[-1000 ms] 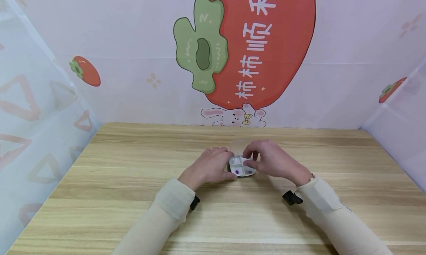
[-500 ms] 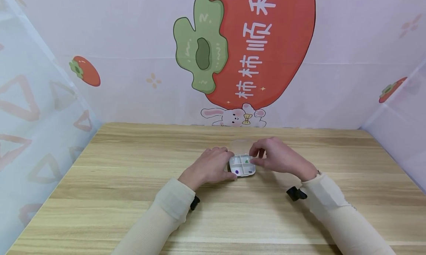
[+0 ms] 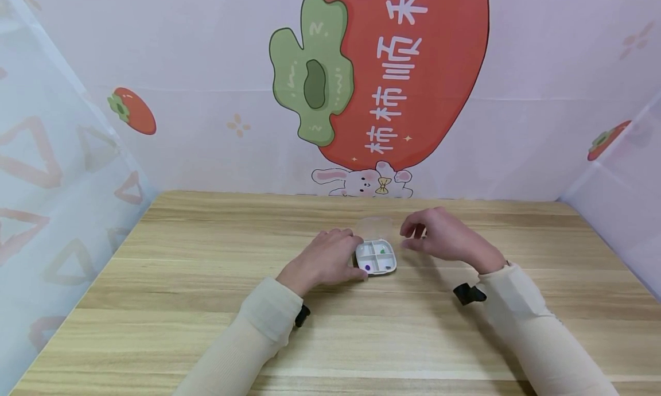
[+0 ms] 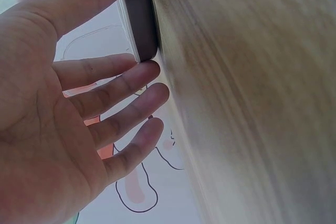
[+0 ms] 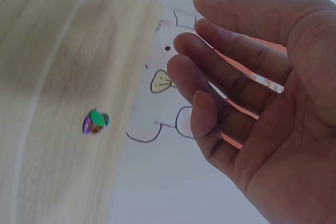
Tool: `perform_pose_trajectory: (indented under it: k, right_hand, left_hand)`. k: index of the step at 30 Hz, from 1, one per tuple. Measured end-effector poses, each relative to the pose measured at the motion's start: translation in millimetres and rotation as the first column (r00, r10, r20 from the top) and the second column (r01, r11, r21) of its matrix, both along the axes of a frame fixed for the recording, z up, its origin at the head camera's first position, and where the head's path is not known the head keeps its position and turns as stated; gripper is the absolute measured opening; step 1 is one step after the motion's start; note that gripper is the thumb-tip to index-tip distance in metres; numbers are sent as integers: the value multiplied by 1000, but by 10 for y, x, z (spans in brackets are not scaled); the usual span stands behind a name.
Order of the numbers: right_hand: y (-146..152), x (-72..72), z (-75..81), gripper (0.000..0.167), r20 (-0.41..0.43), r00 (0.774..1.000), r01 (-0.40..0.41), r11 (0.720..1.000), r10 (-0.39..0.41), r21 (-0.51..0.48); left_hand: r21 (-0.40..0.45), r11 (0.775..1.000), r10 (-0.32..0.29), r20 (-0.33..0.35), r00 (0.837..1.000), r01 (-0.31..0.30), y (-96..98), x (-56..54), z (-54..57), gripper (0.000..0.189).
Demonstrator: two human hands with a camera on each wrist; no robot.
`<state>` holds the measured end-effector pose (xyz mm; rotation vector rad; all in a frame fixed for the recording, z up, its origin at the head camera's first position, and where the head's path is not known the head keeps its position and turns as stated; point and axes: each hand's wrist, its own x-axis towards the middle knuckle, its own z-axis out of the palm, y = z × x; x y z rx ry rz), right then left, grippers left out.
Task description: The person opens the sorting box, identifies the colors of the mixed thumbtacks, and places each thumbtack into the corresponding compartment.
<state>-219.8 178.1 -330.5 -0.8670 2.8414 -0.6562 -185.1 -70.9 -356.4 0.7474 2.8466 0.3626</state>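
A small white pill box with four compartments stands on the table, its clear lid swung up at the back. Inside lie a green piece at back right, a purple one at front left and a dark one at front right. My left hand holds the box by its left side, thumb at the front corner and index finger at the back. To the right, apart from the box, my right hand hovers with loosely bent fingers and nothing visible in them.
In the right wrist view, a small cluster of shiny coloured pieces lies on the wooden table; the right hand hides it in the head view. A printed cloth stands along the table's back edge. Black wrist straps show below the sleeves.
My right hand has drawn back from over the box to the right, uncovering the right compartments and the green piece. My left hand and the box have stayed put.
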Motion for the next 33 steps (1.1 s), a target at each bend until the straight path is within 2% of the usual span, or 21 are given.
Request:
perform_pose_trajectory:
  k: [5, 16, 24, 33]
  right_hand:
    - [74, -26, 5, 11, -10, 1000, 5, 1000, -5, 2]
    - [209, -109, -49, 9, -26, 997, 78, 997, -77, 23]
    - [286, -156, -70, 9, -6, 993, 115, 992, -115, 50]
    - [363, -184, -95, 11, 3, 994, 110, 991, -110, 80]
  left_hand:
    - [2, 1000, -2, -4, 1000, 2, -1, 8, -1, 64]
    - [7, 1000, -6, -7, 1000, 6, -3, 13, -8, 64]
    - [7, 1000, -8, -16, 1000, 8, -4, 7, -14, 63]
    - [10, 1000, -2, -8, 1000, 2, -7, 9, -13, 63]
